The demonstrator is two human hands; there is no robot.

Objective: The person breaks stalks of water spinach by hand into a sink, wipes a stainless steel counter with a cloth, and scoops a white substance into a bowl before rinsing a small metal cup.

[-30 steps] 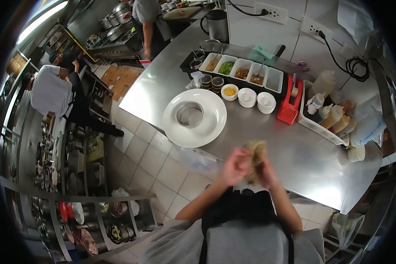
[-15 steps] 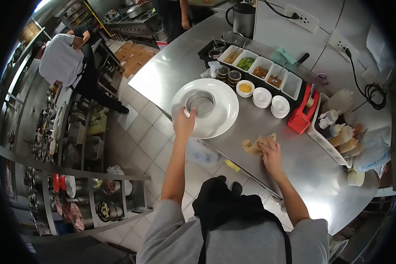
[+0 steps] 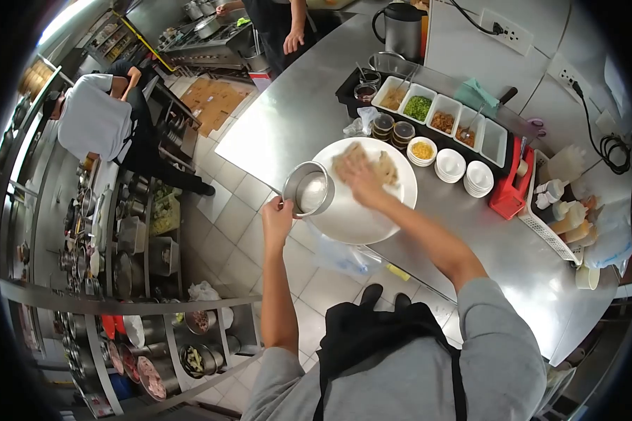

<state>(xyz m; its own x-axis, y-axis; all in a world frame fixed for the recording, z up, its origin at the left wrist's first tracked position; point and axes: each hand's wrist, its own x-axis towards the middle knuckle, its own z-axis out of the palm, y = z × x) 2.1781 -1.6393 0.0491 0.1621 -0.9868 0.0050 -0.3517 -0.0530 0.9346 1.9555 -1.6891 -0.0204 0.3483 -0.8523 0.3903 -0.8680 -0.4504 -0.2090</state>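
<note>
My left hand [image 3: 278, 219] grips a round metal ring mould [image 3: 295, 185] by its near edge, holding it tilted at the left side of a large white plate [image 3: 397, 216]. My right hand [image 3: 366, 184] presses a tan cloth [image 3: 387, 168] onto the plate; motion blurs its fingers, and cloth shows on both sides of them. The plate sits near the edge of the steel counter [image 3: 260, 133]. Just behind it are small dark-lidded jars [image 3: 393, 129] and a little white bowl of yellow bits [image 3: 421, 150].
White tubs with chopped green [image 3: 418, 107] and brown food line the counter's back. Stacked white bowls [image 3: 478, 178], a red tool [image 3: 510, 184] and a basket of squeeze bottles [image 3: 567, 217] stand right. A metal rack [image 3: 140, 298] is at left. Co-workers [image 3: 95, 116] stand beyond.
My left hand has lifted the ring mould off the plate, toward the left. My right hand has carried the cloth from the counter onto the plate.
</note>
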